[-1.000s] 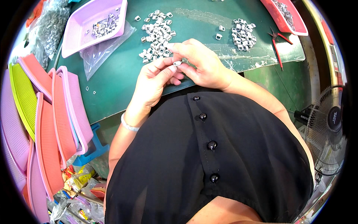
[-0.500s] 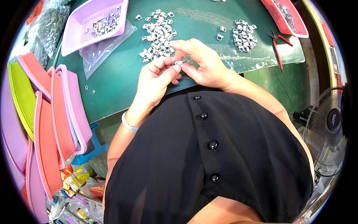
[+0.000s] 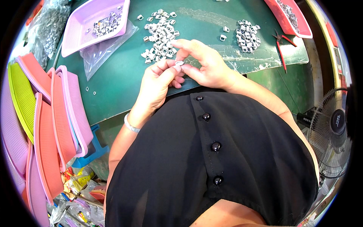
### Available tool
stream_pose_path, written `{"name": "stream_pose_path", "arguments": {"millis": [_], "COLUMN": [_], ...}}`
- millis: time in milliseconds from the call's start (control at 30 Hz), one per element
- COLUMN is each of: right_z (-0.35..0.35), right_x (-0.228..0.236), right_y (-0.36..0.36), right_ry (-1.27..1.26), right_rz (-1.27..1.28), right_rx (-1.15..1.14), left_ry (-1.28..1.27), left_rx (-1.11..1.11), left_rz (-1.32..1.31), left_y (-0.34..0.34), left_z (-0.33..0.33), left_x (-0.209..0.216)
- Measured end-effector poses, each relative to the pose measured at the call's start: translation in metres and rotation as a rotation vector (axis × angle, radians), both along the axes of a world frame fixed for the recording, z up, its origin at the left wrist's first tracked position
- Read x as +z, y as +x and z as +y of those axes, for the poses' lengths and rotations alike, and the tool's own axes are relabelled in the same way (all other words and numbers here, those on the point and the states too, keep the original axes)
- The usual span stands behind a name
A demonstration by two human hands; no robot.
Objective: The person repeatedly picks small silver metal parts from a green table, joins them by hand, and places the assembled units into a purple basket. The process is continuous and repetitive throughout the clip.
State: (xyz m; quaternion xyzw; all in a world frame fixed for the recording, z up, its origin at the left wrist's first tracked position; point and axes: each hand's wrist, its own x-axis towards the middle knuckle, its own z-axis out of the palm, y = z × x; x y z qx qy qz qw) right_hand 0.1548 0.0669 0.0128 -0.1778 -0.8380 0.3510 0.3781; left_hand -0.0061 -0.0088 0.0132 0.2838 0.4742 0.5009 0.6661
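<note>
- A small grey-white clip (image 3: 179, 63) sits pinched between the two hands, just above the near edge of the green table (image 3: 121, 75).
- The left hand (image 3: 159, 81) is curled closed, thumb and forefinger tips gripping the clip from the left side; a thin bracelet (image 3: 130, 125) circles its wrist.
- The right hand (image 3: 206, 64) meets it from the right, thumb and a lower finger pressing on the same clip, while its forefinger stretches out straight to the left above the clip.
- The clip lies at the meeting point of both sets of fingertips, lifted off the table, not touching the loose parts behind it.
- Just beyond the hands lies a scattered heap of like clips (image 3: 160, 34), close to the right forefinger but apart from it.
- A second, tighter heap of clips (image 3: 247, 36) rests farther right on a clear plastic sheet (image 3: 242, 56).
- A pink tray (image 3: 81, 22) at the far left of the table holds a few more pieces, with a clear plastic bag (image 3: 104, 47) lying partly under it.
- A red tray (image 3: 291, 19) stands at the far right corner, and red-handled pliers (image 3: 281, 45) lie just beside it.
- Stacked mesh baskets (image 3: 49, 125) in pink, orange and yellow-green lean at the left of the table.
- A standing fan (image 3: 334, 128) is on the floor at the right.
</note>
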Motion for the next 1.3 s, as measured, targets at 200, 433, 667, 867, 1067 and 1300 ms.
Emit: {"name": "stream_pose_path", "arguments": {"millis": [200, 433, 667, 867, 1067, 1300], "right_z": [0.020, 0.027, 0.026, 0.025, 0.018, 0.010], "right_x": [-0.004, -0.012, -0.019, -0.021, -0.009, 0.003], "right_y": [0.000, -0.015, -0.024, -0.020, -0.014, -0.013], "right_ry": [0.125, 0.187, 0.209, 0.134, 0.149, 0.230], "right_rz": [-0.141, -0.406, -0.374, -0.234, -0.100, -0.071], "right_rx": [-0.054, -0.207, -0.238, -0.144, -0.040, -0.026], "left_ry": [-0.034, 0.005, -0.022, -0.042, -0.060, -0.039], "left_rx": [0.018, 0.050, 0.057, 0.077, 0.110, 0.104], "left_rz": [-0.125, -0.236, -0.193, -0.155, -0.140, -0.201], "left_y": [-0.004, -0.011, -0.014, -0.010, -0.007, -0.006], "left_z": [-0.002, -0.004, -0.004, -0.002, 0.002, 0.002], "left_x": [-0.002, -0.004, -0.007, -0.005, -0.004, -0.004]}}
